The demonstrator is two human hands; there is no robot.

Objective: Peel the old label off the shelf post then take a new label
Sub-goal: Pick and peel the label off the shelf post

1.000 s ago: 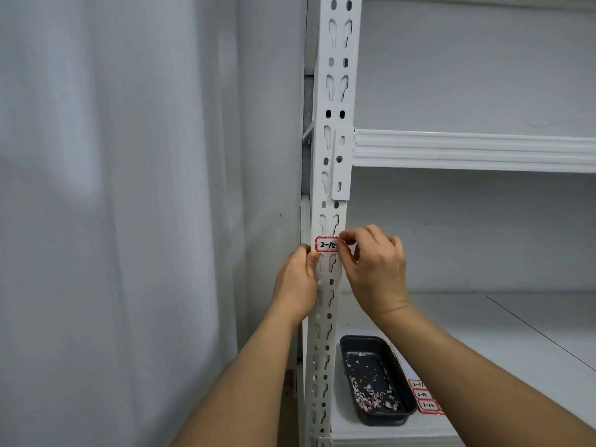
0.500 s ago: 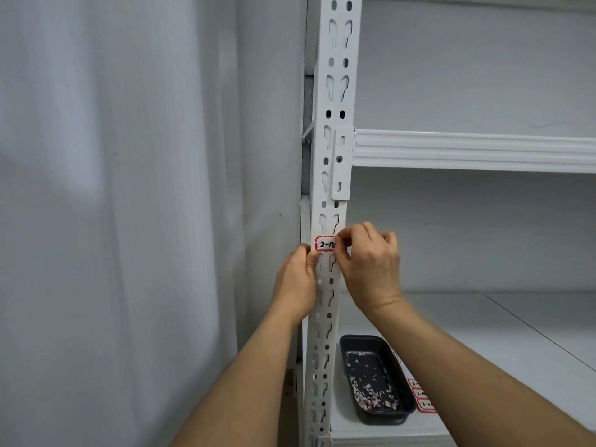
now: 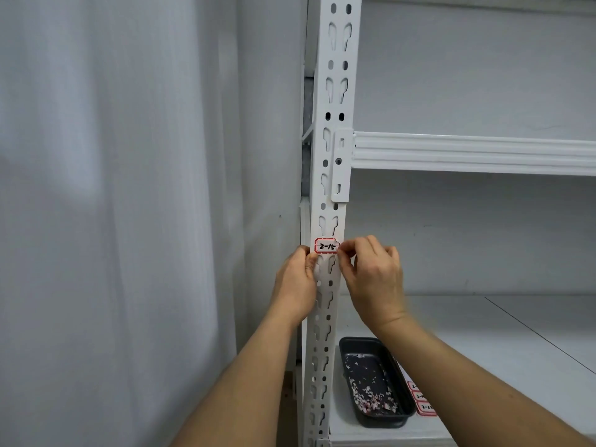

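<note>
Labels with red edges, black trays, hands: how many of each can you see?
Red-edged label on the shelf post: 1
Red-edged labels on the shelf beside the tray: 3 showing, partly hidden by the arm
Black tray: 1
Hands: 2, left hand, right hand
Total: 7

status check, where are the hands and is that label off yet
Right hand picking at old label edge. Left hand bracing shelf post. Label not off. Nothing in the way.

White metal shelf (image 3: 483,333), lower board. A black tray (image 3: 400,411) sat on it near the post (image 3: 332,175), holding small paper scraps (image 3: 367,393). Just right of the tray lay red-bordered labels (image 3: 424,403), partly hidden. Upper shelf beam (image 3: 467,153) joined the post.
</note>
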